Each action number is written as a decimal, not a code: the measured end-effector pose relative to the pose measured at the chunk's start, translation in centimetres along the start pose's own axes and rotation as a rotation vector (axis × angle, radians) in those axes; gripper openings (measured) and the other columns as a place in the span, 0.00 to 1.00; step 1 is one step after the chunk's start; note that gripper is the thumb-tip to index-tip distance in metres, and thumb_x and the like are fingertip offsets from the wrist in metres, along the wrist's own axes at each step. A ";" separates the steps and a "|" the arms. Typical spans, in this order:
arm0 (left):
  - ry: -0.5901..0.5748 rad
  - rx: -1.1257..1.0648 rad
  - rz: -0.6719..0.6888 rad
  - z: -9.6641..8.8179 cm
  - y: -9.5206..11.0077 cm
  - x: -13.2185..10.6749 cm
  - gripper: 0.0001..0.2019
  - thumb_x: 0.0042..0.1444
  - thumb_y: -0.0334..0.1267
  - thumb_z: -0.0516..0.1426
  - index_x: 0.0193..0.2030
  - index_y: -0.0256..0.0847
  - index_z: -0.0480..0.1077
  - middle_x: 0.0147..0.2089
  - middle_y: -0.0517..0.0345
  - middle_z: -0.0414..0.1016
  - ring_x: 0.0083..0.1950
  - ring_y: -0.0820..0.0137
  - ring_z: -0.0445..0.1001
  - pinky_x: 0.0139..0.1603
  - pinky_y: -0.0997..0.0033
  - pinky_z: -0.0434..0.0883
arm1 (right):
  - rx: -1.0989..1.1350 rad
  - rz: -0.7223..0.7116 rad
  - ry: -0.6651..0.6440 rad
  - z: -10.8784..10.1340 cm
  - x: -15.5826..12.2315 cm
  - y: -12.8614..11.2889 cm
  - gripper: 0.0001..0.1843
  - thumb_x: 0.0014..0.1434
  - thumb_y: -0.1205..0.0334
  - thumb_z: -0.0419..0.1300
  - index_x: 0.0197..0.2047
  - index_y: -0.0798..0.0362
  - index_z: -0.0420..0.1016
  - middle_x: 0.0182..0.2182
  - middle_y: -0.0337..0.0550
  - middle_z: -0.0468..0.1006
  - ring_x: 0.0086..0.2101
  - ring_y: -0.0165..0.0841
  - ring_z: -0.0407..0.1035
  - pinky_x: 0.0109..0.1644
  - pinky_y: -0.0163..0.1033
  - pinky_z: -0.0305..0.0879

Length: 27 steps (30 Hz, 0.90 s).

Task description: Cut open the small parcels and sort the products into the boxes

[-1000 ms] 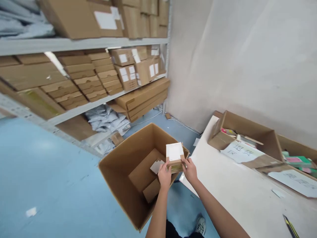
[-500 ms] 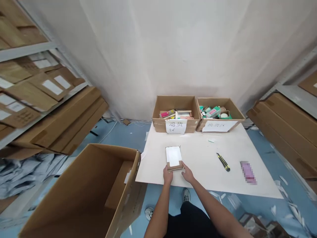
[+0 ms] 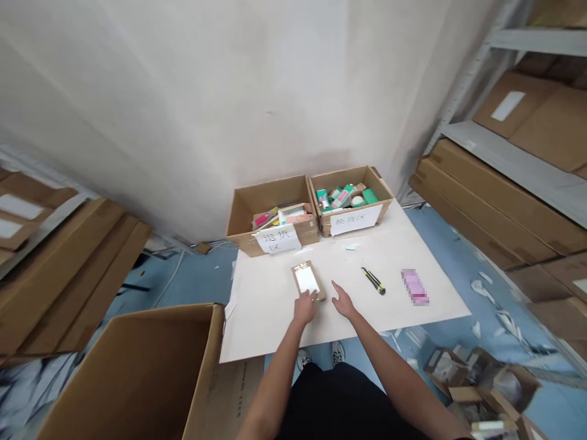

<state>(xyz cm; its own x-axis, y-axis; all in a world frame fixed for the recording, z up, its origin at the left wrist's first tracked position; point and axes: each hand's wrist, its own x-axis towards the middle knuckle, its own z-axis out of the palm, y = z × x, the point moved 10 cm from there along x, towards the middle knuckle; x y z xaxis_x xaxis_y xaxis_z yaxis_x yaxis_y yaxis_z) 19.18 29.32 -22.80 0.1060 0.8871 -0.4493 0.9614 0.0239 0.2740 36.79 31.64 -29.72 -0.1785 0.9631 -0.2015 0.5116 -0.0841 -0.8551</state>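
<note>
A small brown cardboard box (image 3: 308, 278) with a white label on top lies on the white tabletop (image 3: 266, 318). Resting on the box's near end, my left hand (image 3: 305, 307) grips it, fingers over the label's lower edge. My right hand (image 3: 343, 301) is off the box, just to its right, with the index finger stretched out and nothing in it. Farther right lies a black and yellow box cutter (image 3: 373, 280). Beyond that is a pinkish-purple item (image 3: 415, 287), blurred by pixelation.
At the table's back stand two open cartons with paper signs: a left carton (image 3: 247, 244) and a right carton (image 3: 326, 227), both holding small packages. A large open carton (image 3: 208, 348) stands at the table's left. Shelves (image 3: 518, 146) with boxes flank both sides. Opened boxes (image 3: 481, 379) litter the floor.
My right hand has let go of the box and moved right. My left hand has shifted onto the box's near end. The view has turned to the right.
</note>
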 end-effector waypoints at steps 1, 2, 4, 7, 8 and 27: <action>0.028 0.016 0.000 -1.2 -0.6 0.7 0.31 0.64 0.33 0.53 0.74 0.49 0.61 0.77 0.48 0.61 0.77 0.57 0.60 0.71 0.54 0.66 | -0.037 0.013 0.015 -1.8 -0.1 0.3 0.42 0.59 0.69 0.55 0.77 0.49 0.58 0.72 0.48 0.65 0.71 0.40 0.58 0.76 0.53 0.52; 0.056 0.038 -0.012 -2.4 -1.7 1.5 0.33 0.62 0.33 0.55 0.75 0.47 0.60 0.78 0.48 0.59 0.77 0.57 0.58 0.73 0.55 0.64 | -0.079 0.031 0.031 -3.7 -0.1 0.7 0.41 0.60 0.69 0.54 0.77 0.50 0.58 0.73 0.49 0.63 0.72 0.40 0.56 0.76 0.53 0.51; 0.059 0.082 -0.043 -4.0 -4.2 3.6 0.40 0.59 0.37 0.60 0.78 0.44 0.53 0.81 0.44 0.51 0.81 0.52 0.49 0.74 0.52 0.63 | -0.166 0.088 0.056 -7.7 0.0 1.9 0.40 0.62 0.69 0.55 0.77 0.52 0.57 0.74 0.50 0.60 0.73 0.40 0.53 0.76 0.51 0.50; -0.058 0.094 -0.038 -3.6 -7.6 6.9 0.50 0.57 0.46 0.63 0.80 0.40 0.42 0.83 0.41 0.38 0.81 0.43 0.44 0.72 0.46 0.63 | -0.276 0.193 0.067 -13.3 0.2 4.8 0.39 0.64 0.68 0.57 0.77 0.53 0.58 0.75 0.52 0.58 0.73 0.43 0.51 0.76 0.51 0.51; -0.082 0.092 -0.020 -3.2 -8.2 7.8 0.51 0.57 0.49 0.62 0.81 0.40 0.39 0.83 0.40 0.37 0.81 0.42 0.46 0.72 0.44 0.64 | -0.307 0.237 0.067 -14.9 0.3 5.9 0.39 0.64 0.67 0.57 0.77 0.52 0.57 0.75 0.52 0.58 0.73 0.43 0.51 0.75 0.50 0.51; -0.262 -0.002 -0.184 -1.0 -6.8 6.1 0.54 0.60 0.45 0.61 0.81 0.51 0.26 0.83 0.47 0.18 0.67 0.51 0.73 0.56 0.56 0.76 | -0.425 0.659 -0.052 -10.5 0.9 12.0 0.20 0.60 0.66 0.65 0.55 0.56 0.69 0.50 0.55 0.79 0.47 0.40 0.77 0.42 0.35 0.66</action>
<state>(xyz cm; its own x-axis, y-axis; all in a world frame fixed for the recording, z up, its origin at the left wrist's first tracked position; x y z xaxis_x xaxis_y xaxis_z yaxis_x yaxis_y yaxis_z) 12.99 35.07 -26.55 -0.0075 0.7190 -0.6949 0.9700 0.1741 0.1696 51.58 34.15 -35.17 0.2395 0.7348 -0.6346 0.8013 -0.5187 -0.2981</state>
